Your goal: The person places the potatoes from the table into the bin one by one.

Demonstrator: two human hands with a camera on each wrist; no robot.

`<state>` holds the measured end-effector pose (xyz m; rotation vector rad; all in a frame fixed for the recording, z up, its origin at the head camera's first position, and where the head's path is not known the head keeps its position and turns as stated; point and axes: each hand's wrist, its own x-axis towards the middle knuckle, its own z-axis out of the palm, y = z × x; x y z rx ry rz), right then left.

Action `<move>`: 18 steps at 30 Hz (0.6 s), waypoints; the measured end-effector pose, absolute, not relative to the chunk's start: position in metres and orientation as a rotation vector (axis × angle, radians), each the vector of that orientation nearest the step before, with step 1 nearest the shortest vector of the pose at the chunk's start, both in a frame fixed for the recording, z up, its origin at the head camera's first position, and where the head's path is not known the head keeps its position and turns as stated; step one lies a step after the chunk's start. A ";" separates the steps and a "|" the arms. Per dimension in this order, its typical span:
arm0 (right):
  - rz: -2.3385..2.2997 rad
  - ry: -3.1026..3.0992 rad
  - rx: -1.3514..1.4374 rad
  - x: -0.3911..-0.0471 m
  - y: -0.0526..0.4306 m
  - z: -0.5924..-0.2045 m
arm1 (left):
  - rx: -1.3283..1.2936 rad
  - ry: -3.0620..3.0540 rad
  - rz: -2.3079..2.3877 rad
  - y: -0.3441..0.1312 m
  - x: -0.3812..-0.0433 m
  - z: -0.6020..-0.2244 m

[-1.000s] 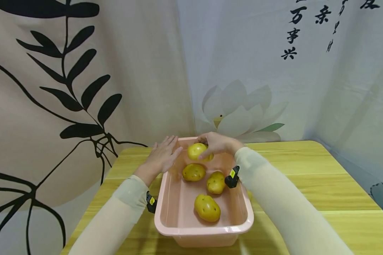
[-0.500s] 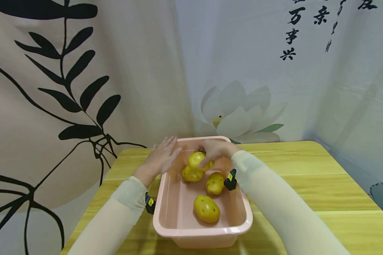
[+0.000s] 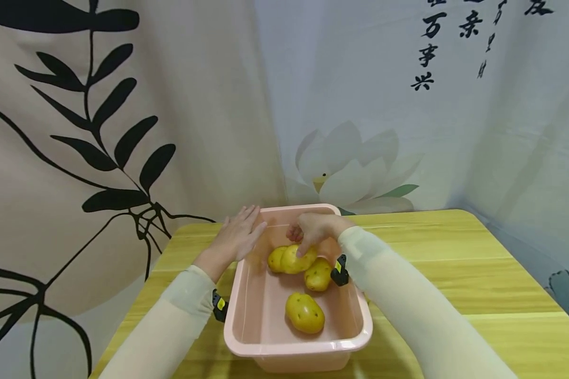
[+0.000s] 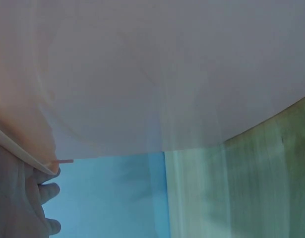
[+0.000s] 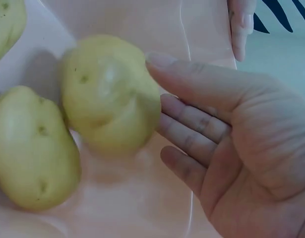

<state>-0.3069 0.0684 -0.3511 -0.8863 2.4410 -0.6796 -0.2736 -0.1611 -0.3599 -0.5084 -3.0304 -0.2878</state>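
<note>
A pink plastic basin (image 3: 258,348) stands on the table with several yellow potatoes in it. My right hand (image 3: 313,231) reaches into its far half and pinches one potato (image 3: 297,260) between thumb and fingers. In the right wrist view this held potato (image 5: 110,94) is slightly blurred, with the thumb tip at its edge. Close against it lie a left potato (image 3: 276,259), partly hidden, and a right potato (image 3: 318,275). Another potato (image 3: 305,313) sits apart, nearer the front. My left hand (image 3: 234,237) rests on the basin's left rim, fingers straight.
The basin stands on a wooden table (image 3: 436,273), whose bare surface extends to its right. Behind the table hangs a pale curtain (image 3: 218,105) printed with dark leaves, a lotus and characters.
My right hand has lowered the potato into the basin and brought it nearer, beside the left and right potatoes. The left hand has stayed on the rim. The view has shifted slightly.
</note>
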 end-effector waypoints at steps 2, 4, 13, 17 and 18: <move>-0.717 2.427 -0.872 -0.306 0.069 -0.352 | -0.514 -3.026 -0.294 -0.161 -0.274 -0.361; -0.737 2.426 -0.867 -0.306 0.069 -0.352 | -0.521 -3.021 -0.304 -0.161 -0.274 -0.362; -0.885 2.386 -0.858 -0.308 0.072 -0.354 | -0.552 -3.026 -0.294 -0.159 -0.273 -0.360; -0.913 2.374 -0.851 -0.308 0.071 -0.352 | -0.558 -3.020 -0.286 -0.161 -0.273 -0.358; -0.914 2.369 -0.853 -0.308 0.071 -0.352 | -0.557 -3.023 -0.280 -0.161 -0.273 -0.358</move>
